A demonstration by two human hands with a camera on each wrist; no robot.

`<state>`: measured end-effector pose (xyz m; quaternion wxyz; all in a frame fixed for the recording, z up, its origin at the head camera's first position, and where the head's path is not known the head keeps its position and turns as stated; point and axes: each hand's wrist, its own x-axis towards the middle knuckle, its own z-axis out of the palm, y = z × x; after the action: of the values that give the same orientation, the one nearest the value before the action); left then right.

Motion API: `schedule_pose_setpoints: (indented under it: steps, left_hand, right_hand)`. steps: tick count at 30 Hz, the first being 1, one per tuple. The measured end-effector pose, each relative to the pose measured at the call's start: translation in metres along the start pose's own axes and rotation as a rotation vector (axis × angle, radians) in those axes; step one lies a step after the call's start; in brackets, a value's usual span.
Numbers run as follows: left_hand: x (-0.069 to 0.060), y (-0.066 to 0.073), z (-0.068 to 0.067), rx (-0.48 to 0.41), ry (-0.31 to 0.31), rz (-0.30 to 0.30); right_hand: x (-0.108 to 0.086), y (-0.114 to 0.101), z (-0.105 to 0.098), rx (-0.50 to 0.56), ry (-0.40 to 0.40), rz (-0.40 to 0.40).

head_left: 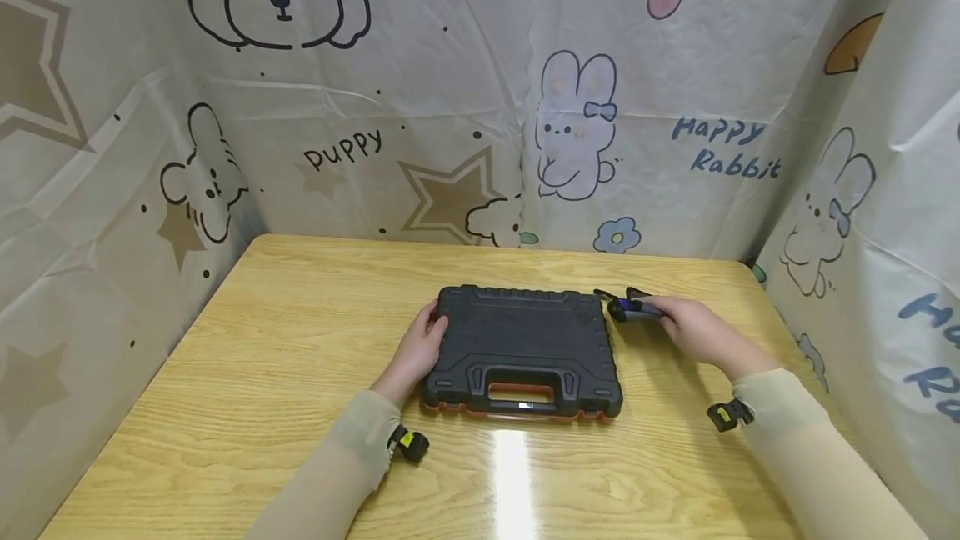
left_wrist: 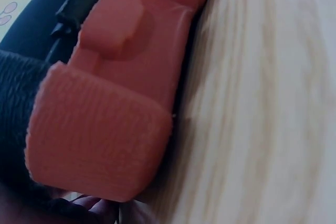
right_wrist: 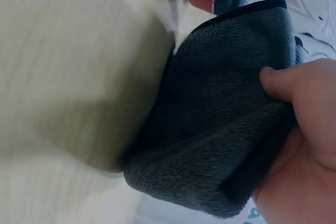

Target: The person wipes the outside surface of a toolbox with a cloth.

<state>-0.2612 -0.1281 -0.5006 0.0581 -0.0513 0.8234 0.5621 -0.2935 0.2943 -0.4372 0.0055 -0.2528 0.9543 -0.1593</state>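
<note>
A black hard plastic tool case [head_left: 525, 332] with an orange lower half lies closed on the table, its handle towards me. My left hand [head_left: 418, 347] grips the case's left side, thumb near the top edge. The left wrist view shows the orange end [left_wrist: 100, 135] of the case close up, with part of that hand below it. To the right of the case, my right hand [head_left: 693, 330] pinches a folded dark grey plush cloth [right_wrist: 220, 108], thumb on its upper face. The cloth hangs just above or against the table; exact contact is hard to tell.
The wooden table [head_left: 300, 315] has a bright glare streak in front of the case. A printed fabric curtain [head_left: 450, 65] hangs behind the table and along both sides, near its edges. Each wrist wears a small black camera [head_left: 411, 444].
</note>
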Motion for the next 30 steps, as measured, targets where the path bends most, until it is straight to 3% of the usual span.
schedule_pose_setpoints:
  steps: [10, 30]
  left_hand:
    - [-0.001, 0.0, 0.0, -0.029, -0.01, 0.008]
    - [-0.001, -0.001, 0.0, -0.022, -0.006, 0.021]
  right_hand:
    - [-0.015, -0.006, 0.02, 0.063, -0.129, -0.025]
    - [-0.027, -0.002, 0.027, 0.066, -0.226, -0.037]
